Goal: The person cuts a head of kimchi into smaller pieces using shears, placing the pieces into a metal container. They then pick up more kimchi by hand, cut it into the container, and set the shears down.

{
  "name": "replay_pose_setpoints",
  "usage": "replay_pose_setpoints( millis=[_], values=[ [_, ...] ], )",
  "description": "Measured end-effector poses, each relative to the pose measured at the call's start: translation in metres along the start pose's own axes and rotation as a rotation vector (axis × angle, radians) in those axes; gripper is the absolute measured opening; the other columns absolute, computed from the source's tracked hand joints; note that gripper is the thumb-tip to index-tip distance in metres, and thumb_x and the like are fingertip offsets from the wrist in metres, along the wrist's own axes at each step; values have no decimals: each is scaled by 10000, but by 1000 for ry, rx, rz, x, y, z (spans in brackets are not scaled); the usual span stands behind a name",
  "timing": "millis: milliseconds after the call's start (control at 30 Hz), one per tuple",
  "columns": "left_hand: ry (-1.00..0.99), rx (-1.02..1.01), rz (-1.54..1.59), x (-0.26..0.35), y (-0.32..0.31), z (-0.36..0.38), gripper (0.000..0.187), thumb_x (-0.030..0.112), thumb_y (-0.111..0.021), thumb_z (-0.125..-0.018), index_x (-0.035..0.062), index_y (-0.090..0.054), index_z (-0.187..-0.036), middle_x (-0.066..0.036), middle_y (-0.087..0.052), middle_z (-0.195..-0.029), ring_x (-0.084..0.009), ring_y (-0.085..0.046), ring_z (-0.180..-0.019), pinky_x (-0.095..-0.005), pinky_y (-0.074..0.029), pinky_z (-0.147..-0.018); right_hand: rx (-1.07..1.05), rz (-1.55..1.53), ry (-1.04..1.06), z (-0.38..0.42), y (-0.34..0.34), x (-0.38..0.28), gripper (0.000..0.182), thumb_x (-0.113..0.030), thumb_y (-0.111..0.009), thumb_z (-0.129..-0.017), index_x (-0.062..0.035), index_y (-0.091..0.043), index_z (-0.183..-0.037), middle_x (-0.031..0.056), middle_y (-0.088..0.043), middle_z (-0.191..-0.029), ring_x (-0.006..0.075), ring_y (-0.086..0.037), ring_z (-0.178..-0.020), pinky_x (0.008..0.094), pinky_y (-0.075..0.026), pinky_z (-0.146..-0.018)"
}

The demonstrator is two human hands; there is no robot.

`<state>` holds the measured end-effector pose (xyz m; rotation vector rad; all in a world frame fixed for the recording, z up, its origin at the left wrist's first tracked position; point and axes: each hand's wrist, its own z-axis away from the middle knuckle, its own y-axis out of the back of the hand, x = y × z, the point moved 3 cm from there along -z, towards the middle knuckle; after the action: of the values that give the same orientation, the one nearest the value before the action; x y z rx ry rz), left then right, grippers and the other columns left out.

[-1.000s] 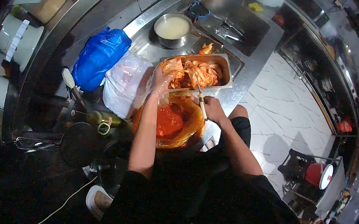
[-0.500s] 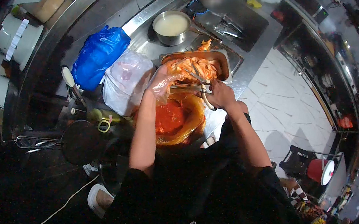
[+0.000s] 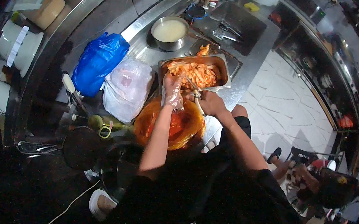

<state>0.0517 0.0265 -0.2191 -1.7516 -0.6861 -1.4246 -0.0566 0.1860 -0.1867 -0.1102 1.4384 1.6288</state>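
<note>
My left hand [image 3: 172,91], in a clear plastic glove, is closed on reddish kimchi [image 3: 199,74] at the near left edge of a rectangular metal pan [image 3: 226,69]. The fingertips are partly hidden in the leaves. In my bare right hand [image 3: 212,103] are scissors [image 3: 197,95] with pale handles, their blades pointing up and left over the pan's near side. Cut-looking kimchi fills much of the pan. Below both hands stands a round basin lined with plastic [image 3: 191,130], with red sauce [image 3: 177,122] inside.
A pot of cloudy whitish liquid [image 3: 170,30] stands behind the pan. Blue [image 3: 100,62] and white [image 3: 127,87] plastic bags lie to the left. A sink [image 3: 245,27] with metal tools is at the back right. Another person [image 3: 312,180] is at the lower right.
The large kimchi piece held up over the pan is lowered or cut. Both hands have come down nearer the pan's front edge. Another person has come into view at lower right.
</note>
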Motion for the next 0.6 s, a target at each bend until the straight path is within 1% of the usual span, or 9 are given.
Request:
replay_pose_setpoints(
  millis=[67, 133, 233, 300, 333, 400, 433, 533, 600],
  values=[
    [53, 106, -360, 7, 2, 11, 423, 274, -627, -985, -1, -549, -1298, -172, -616, -1255, -316, -616, -1101, -409, -489, -965, -26, 51, -49, 4, 3, -9, 917, -829, -500, -811, 41, -679, -1040, 326, -672, -1036, 472, -648, -1031, 525, -494, -929],
    [-241, 83, -949, 0, 7, 16, 472, 349, -554, -1006, 7, -513, -1328, -248, -521, -1325, -414, -520, -1201, -494, -443, -996, -71, 88, -80, 5, 5, -17, 976, -841, -483, -808, 77, -675, -1080, 337, -656, -1130, 448, -636, -1116, 513, -490, -986],
    [-39, 72, -831, 3, 7, 17, 466, 330, -548, -1001, 26, -490, -1350, -256, -486, -1358, -437, -471, -1252, -504, -428, -1004, 3, 63, -60, -1, -7, -9, 891, -830, -488, -815, 5, -678, -1061, 308, -685, -1023, 472, -656, -1016, 526, -501, -903],
    [167, 61, -708, 11, 3, 16, 456, 306, -547, -996, 38, -481, -1358, -253, -491, -1358, -430, -466, -1264, -484, -426, -1019, -50, 19, -104, 2, -4, -16, 981, -864, -468, -796, 50, -680, -1079, 315, -675, -1085, 457, -644, -1080, 513, -495, -943],
    [116, 67, -701, 5, 4, 12, 447, 299, -542, -994, 41, -481, -1354, -250, -499, -1351, -427, -477, -1254, -481, -430, -1016, -77, -4, -126, 5, -3, -20, 1026, -881, -458, -787, 73, -681, -1088, 319, -670, -1116, 450, -639, -1113, 507, -493, -963],
    [13, 79, -686, -15, 7, 4, 430, 284, -532, -990, 48, -481, -1347, -242, -515, -1337, -422, -500, -1234, -475, -437, -1008, -76, -134, -94, 10, -2, -24, 1011, -877, -456, -792, 57, -680, -1106, 317, -669, -1115, 455, -637, -1106, 514, -488, -956],
    [186, 55, -643, 26, -9, 14, 431, 286, -531, -980, 21, -496, -1318, -240, -561, -1273, -412, -517, -1217, -466, -435, -1014, -76, -198, -78, 11, -3, -24, 1003, -875, -456, -795, 49, -680, -1115, 316, -669, -1115, 458, -636, -1103, 518, -486, -952],
    [-113, -42, -864, -7, 6, 2, 419, 289, -544, -969, -6, -518, -1266, -247, -596, -1201, -425, -534, -1177, -482, -435, -999, -163, -268, -142, 5, -16, -17, 961, -857, -458, -811, 34, -693, -1086, 321, -671, -1082, 469, -632, -1088, 519, -482, -944],
    [-5, -26, -836, 34, -8, 7, 394, 273, -551, -959, -17, -537, -1226, -256, -595, -1190, -432, -540, -1155, -490, -434, -990, -148, -249, -128, 4, -22, -13, 953, -854, -464, -812, 39, -699, -1046, 318, -678, -1049, 464, -641, -1063, 510, -489, -933]
  ],
)
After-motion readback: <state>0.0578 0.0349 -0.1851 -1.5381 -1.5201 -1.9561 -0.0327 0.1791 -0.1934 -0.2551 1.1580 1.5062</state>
